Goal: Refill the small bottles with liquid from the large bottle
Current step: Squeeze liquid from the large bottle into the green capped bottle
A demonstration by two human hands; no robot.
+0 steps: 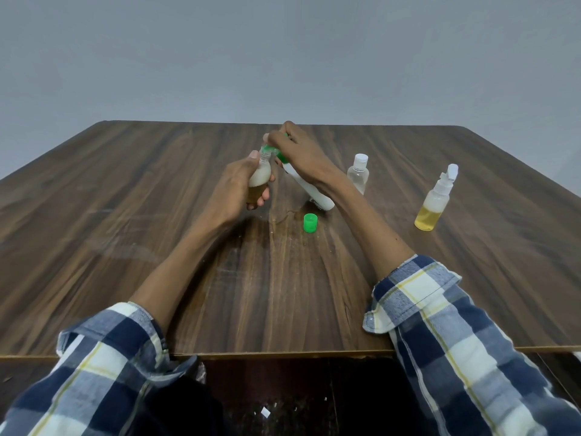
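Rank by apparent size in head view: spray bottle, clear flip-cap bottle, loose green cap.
1. spray bottle, though it sits nearer the camera, so its lead is unsure
2. clear flip-cap bottle
3. green cap, clearly smallest

Both forearms reach forward from rolled-up checked sleeves and converge toward the middle, bare from below the elbow. The left hand [248,180] is turned with its back to the camera, fingers and thumb curled round a small bottle [259,180] held roughly upright. The right hand [294,146] sits slightly higher and farther out, wrist bent downward, its fingers curled round the green-necked end of a tilted white bottle [309,190], knuckles raised above the left thumb.
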